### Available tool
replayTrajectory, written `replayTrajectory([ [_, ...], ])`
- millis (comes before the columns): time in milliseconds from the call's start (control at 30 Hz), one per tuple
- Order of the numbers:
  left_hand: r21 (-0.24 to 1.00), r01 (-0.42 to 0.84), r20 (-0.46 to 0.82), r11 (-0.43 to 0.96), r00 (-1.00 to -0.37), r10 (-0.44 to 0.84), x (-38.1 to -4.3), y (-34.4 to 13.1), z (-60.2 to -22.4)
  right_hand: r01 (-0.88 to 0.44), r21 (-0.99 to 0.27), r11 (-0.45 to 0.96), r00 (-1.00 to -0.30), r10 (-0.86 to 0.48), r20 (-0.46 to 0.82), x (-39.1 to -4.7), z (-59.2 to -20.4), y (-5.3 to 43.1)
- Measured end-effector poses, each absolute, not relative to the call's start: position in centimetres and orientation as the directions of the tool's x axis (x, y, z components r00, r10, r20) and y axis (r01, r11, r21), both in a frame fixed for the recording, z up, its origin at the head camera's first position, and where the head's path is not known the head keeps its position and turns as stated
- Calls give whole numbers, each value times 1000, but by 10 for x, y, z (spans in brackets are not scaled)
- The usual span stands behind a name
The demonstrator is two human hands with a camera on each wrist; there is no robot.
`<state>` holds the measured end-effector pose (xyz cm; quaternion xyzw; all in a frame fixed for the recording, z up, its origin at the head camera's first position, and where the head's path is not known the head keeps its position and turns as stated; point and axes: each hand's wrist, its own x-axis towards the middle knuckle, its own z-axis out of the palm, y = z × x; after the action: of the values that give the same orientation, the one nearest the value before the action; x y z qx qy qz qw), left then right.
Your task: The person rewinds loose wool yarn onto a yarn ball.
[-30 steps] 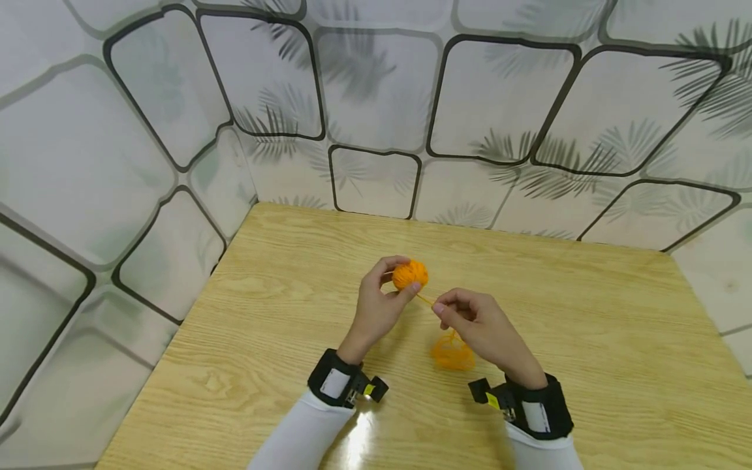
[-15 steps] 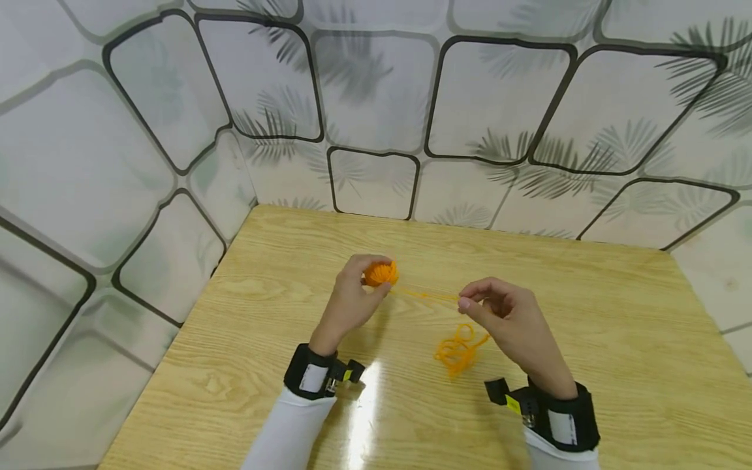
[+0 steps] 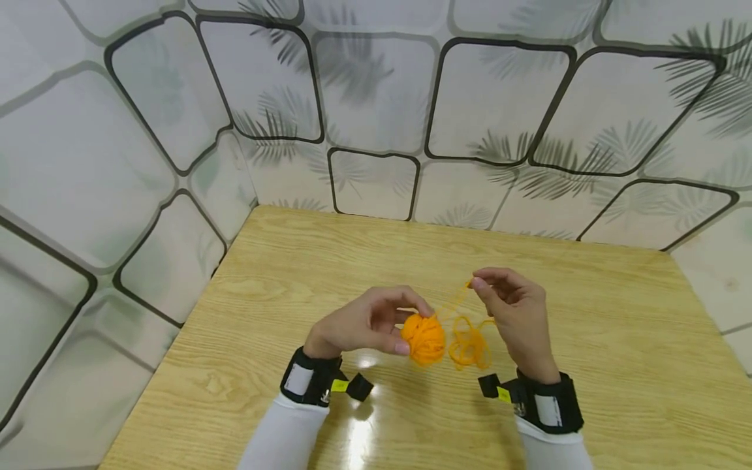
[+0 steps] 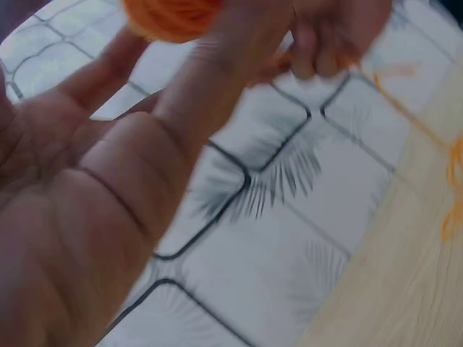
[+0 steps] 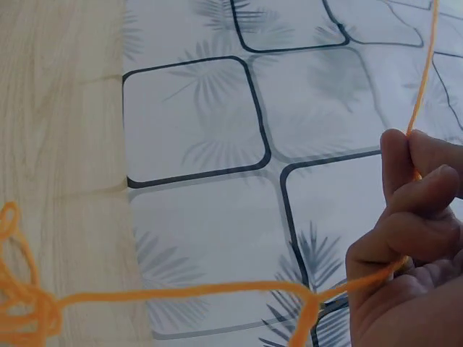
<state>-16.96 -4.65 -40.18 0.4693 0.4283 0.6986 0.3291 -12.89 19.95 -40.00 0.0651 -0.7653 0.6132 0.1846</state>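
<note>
My left hand (image 3: pixel 371 321) grips a wound ball of orange yarn (image 3: pixel 424 339) between thumb and fingers, above the table. In the left wrist view, only the lower edge of the ball (image 4: pixel 173 16) shows. A thin strand of yarn (image 5: pixel 425 65) runs taut from the ball to my right hand (image 3: pixel 519 320), raised at the right. Thumb and forefinger pinch that strand, while the other fingers curl over the yarn trailing below. A loose, looped tangle of the same yarn (image 3: pixel 469 347) is between the two hands, joined by a length to the right hand.
The wooden table (image 3: pixel 617 326) spreads beneath both hands. A patterned wall covering (image 3: pixel 376 98) with dark outlines and palm leaves rises at its back edge and along the left side. Each wrist wears a black strap (image 3: pixel 311 378) with a small camera.
The left hand first moved left, drawing out the strand, then swung right and toward me with the ball. The right hand moved right and slightly up, still pinching the yarn.
</note>
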Motion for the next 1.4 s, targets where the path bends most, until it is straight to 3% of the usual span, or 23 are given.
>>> replayTrajectory([
  [133,831,-19,458,-557,-546,702,-168,-40,-400,-291,-894,341,-953,-17,303,-130,-402,189],
  [300,818,40,359,-575,-815,455,-172,-33,-404,-265,-858,439,-964,-149,221,-126,-396,169],
  [400,850,104,298,-516,-904,308,-176,-27,-409,-277,-810,517,-960,-188,209,-125,-401,161],
  [500,911,188,278,-366,-937,211,-178,-23,-413,-298,-773,560,-953,-213,213,-123,-405,155],
  [600,957,242,272,-161,-940,207,-175,-22,-410,-313,-774,550,-948,-224,224,-119,-403,153],
  [733,957,287,256,47,-908,331,-170,-21,-407,-312,-829,464,-948,-208,241,-114,-395,156],
  [933,941,316,188,125,-790,584,-176,-17,-431,-427,-814,394,-904,-173,391,-115,-387,174],
  [1100,954,295,154,50,-628,763,-169,-18,-422,-436,-828,352,-889,-25,458,-117,-386,188],
  [1233,975,188,199,-119,-501,842,-162,-19,-411,-418,-870,261,-891,70,449,-121,-387,189],
  [1300,967,123,255,-224,-486,836,-159,-20,-406,-425,-874,237,-890,69,452,-122,-388,185],
  [1400,923,70,352,-379,-558,752,-156,-21,-399,-445,-862,241,-886,22,463,-124,-392,176],
])
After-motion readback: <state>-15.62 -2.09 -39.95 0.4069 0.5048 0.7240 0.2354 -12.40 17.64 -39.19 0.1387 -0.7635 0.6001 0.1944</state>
